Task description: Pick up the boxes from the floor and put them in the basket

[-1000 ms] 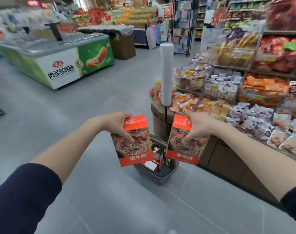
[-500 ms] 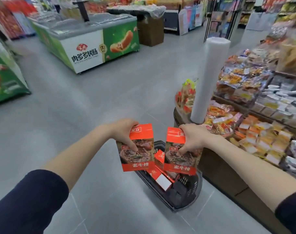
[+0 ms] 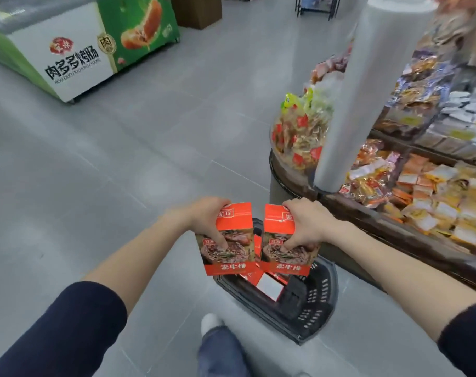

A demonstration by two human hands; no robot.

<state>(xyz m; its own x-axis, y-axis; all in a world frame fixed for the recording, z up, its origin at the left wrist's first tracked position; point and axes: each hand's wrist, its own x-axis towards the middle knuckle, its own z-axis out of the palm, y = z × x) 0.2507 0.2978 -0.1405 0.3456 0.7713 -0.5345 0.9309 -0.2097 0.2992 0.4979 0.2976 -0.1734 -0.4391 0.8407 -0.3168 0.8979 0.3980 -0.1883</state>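
Observation:
My left hand (image 3: 208, 217) grips the top of an orange-red food box (image 3: 231, 240), thumb across its printed front. My right hand (image 3: 306, 224) grips a second, matching box (image 3: 281, 257) the same way. Both boxes hang upright, side by side, just above the far end of a dark plastic basket (image 3: 310, 308) that stands on the grey floor. Inside the basket lie more orange boxes, one showing a white face (image 3: 269, 285); the held boxes hide part of them.
A snack display counter (image 3: 394, 229) runs along the right, close to the basket, with a tall roll of plastic bags (image 3: 367, 99) on it. A green and white freezer chest (image 3: 76, 47) stands far left. My leg and shoe (image 3: 215, 338) are beside the basket.
I have come closer to the basket and look down more steeply. Both boxes have dropped lower over it and moved closer together.

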